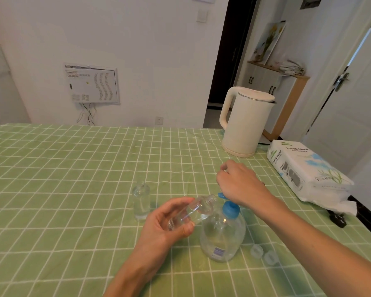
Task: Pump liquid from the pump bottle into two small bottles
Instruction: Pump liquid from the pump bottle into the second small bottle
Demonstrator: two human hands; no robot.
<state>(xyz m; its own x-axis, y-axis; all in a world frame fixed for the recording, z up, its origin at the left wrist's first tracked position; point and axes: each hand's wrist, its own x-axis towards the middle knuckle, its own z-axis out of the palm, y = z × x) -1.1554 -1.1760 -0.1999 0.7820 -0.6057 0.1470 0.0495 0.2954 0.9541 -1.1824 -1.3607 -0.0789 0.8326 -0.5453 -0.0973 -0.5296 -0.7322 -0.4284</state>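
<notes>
A clear pump bottle [222,234] with a blue pump head [230,209] stands on the green checked tablecloth. My left hand [169,226] holds a small clear bottle [193,211] tilted, its open neck up against the blue spout. My right hand [238,181] rests on top of the pump head, fingers curled, and hides most of it. A second small clear bottle [141,200] stands upright and uncapped to the left, with liquid in it. Two small clear caps [263,255] lie to the right of the pump bottle.
A cream electric kettle [244,123] stands at the back right of the table [62,168]. A pack of tissue paper [308,172] lies at the right edge, with a black plug [338,219] beside it. A white wall is behind the table.
</notes>
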